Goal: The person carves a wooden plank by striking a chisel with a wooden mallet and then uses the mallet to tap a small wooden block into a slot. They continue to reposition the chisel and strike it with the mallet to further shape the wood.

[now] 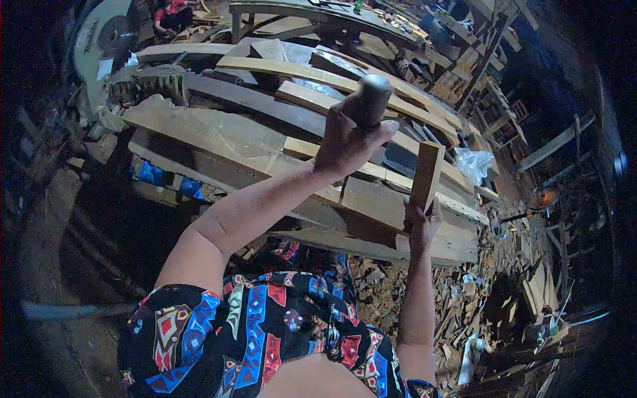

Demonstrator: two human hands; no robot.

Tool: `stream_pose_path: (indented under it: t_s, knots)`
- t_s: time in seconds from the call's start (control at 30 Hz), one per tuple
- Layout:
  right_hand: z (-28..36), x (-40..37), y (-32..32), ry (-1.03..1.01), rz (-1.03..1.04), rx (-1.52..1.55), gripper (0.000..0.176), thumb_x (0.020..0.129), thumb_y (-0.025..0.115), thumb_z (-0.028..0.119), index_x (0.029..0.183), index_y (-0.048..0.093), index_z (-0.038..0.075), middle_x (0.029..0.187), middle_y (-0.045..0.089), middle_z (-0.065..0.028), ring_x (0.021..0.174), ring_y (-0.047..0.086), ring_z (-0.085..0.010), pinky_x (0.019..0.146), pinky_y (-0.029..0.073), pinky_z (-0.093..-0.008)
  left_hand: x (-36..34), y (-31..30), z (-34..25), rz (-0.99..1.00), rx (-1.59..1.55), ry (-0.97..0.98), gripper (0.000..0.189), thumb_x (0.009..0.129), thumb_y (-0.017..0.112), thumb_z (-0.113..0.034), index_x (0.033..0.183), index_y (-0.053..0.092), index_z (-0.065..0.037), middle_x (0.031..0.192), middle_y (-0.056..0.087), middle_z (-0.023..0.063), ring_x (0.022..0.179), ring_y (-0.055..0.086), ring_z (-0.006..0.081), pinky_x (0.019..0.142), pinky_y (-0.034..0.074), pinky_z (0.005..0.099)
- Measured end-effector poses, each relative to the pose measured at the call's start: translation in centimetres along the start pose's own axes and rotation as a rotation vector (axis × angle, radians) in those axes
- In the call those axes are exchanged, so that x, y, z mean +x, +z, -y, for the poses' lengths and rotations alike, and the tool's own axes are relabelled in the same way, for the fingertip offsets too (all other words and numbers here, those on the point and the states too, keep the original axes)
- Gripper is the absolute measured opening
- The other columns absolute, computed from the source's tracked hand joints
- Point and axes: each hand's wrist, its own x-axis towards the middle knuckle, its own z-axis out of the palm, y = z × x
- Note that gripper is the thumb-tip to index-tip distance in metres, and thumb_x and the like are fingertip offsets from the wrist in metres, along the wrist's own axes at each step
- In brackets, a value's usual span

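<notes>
brand: makita (91, 37) | on: pale saw guard (86, 63) | position: upper left

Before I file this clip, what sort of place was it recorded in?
Most likely a woodworking shop: long wooden boards lie spread out in front of the person, what looks like a power saw stands at upper left, and wood scraps litter the floor.

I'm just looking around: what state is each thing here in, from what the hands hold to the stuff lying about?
Left hand: closed, raised above the boards
Dark cylinder: gripped in the left hand
Right hand: closed
Wood block: gripped near its lower end
Boards: lying loosely, gaps between some
Plastic bag: crumpled
Saw: can't tell if running
Wood scraps: scattered
</notes>
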Motion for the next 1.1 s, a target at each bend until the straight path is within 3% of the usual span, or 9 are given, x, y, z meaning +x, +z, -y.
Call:
stream_pose_path:
  t_s: [0.5, 0.63, 0.7, 0.83, 0.93, 0.97, 1.0, 1.03, 1.1]
  knots:
    - [-0.2, 0.2, 0.2, -0.044, 0.006, 0.106, 0.021, 0.070, 0.067, 0.010, 0.084, 0.052, 0.004, 0.063, 0.054, -0.0008, 0.047, 0.047, -0.0077, 0.040, 0.037, -0.0221, 0.4, 0.5, 1.2, 0.038, 0.018, 0.076, 0.024, 0.067, 0.067, -0.018, 0.079, 0.054, -0.001, 0.061, 0.058, 0.0057, 0.058, 0.057, 0.0143, 0.058, 0.047, 0.0291]
    - [3.2, 0.8, 0.4, 0.232, 0.029, -0.165, 0.023, 0.069, 0.067, 0.012, 0.085, 0.053, 0.003, 0.064, 0.055, -0.0018, 0.050, 0.049, -0.0085, 0.042, 0.039, -0.0229, 0.3, 1.6, 1.3, 0.021, 0.086, 0.289, 0.027, 0.068, 0.068, -0.020, 0.086, 0.056, -0.003, 0.071, 0.059, 0.0100, 0.067, 0.059, 0.0193, 0.062, 0.047, 0.0312]
    - [4.4, 2.8, -1.2, 0.312, 0.123, -0.201, 0.024, 0.069, 0.066, 0.014, 0.086, 0.054, 0.003, 0.066, 0.056, -0.0028, 0.052, 0.050, -0.0086, 0.043, 0.039, -0.0227, 0.4, 2.0, 2.4, 0.040, 0.071, 0.272, 0.030, 0.069, 0.070, -0.020, 0.089, 0.056, -0.003, 0.069, 0.057, 0.0043, 0.065, 0.054, 0.0124, 0.059, 0.045, 0.0272]
    - [15.8, 3.7, -1.3, -0.256, 0.037, -0.080, 0.032, 0.073, 0.057, 0.025, 0.098, 0.057, 0.004, 0.078, 0.060, -0.0063, 0.066, 0.054, -0.0109, 0.053, 0.041, -0.0230, 1.1, 2.6, 2.3, -0.049, 0.562, 0.548, 0.034, 0.069, 0.071, -0.021, 0.094, 0.057, -0.003, 0.070, 0.057, 0.0014, 0.066, 0.053, 0.0090, 0.059, 0.046, 0.0262]
    - [20.9, 3.7, -0.7, -0.740, -0.033, -0.092, 0.026, 0.072, 0.061, 0.011, 0.097, 0.059, 0.004, 0.082, 0.062, -0.0070, 0.072, 0.056, -0.0148, 0.061, 0.045, -0.0274, 0.2, 3.0, 1.6, 0.078, 0.098, 0.202, 0.035, 0.069, 0.071, -0.022, 0.095, 0.058, -0.004, 0.071, 0.058, 0.0055, 0.067, 0.056, 0.0132, 0.061, 0.047, 0.0282]
    - [22.3, 3.4, -0.1, -0.882, -0.120, -0.150, 0.027, 0.072, 0.062, 0.007, 0.098, 0.059, 0.003, 0.084, 0.063, -0.0072, 0.075, 0.057, -0.0161, 0.066, 0.047, -0.0293, 0.3, 3.1, 1.8, 0.086, 0.129, 0.232, 0.033, 0.069, 0.071, -0.022, 0.092, 0.057, -0.004, 0.071, 0.058, 0.0081, 0.066, 0.057, 0.0150, 0.061, 0.047, 0.0288]
    - [22.5, 2.8, 1.2, -0.827, -0.079, 0.026, 0.029, 0.071, 0.063, 0.008, 0.100, 0.059, 0.004, 0.085, 0.063, -0.0068, 0.078, 0.058, -0.0171, 0.069, 0.048, -0.0301, 0.3, 3.2, 1.7, 0.085, 0.180, 0.266, 0.031, 0.069, 0.071, -0.022, 0.091, 0.057, -0.004, 0.070, 0.058, 0.0077, 0.066, 0.056, 0.0143, 0.061, 0.047, 0.0284]
    - [20.0, 2.8, 1.5, -0.759, -0.136, -0.319, 0.032, 0.069, 0.065, 0.008, 0.100, 0.059, 0.004, 0.087, 0.063, -0.0063, 0.079, 0.058, -0.0167, 0.071, 0.048, -0.0295, 0.2, 3.3, 1.7, 0.083, 0.230, 0.299, 0.030, 0.069, 0.071, -0.021, 0.090, 0.057, -0.004, 0.069, 0.057, 0.0073, 0.065, 0.055, 0.0136, 0.061, 0.046, 0.0280]
    - [19.3, 2.5, 3.2, -0.553, 0.127, -0.753, 0.037, 0.065, 0.068, 0.008, 0.101, 0.059, 0.004, 0.089, 0.063, -0.0055, 0.082, 0.058, -0.0150, 0.075, 0.047, -0.0283, 0.4, 3.5, 2.1, 0.064, 0.496, 0.487, 0.028, 0.069, 0.071, -0.019, 0.087, 0.057, -0.004, 0.068, 0.056, 0.0056, 0.064, 0.053, 0.0113, 0.060, 0.045, 0.0270]
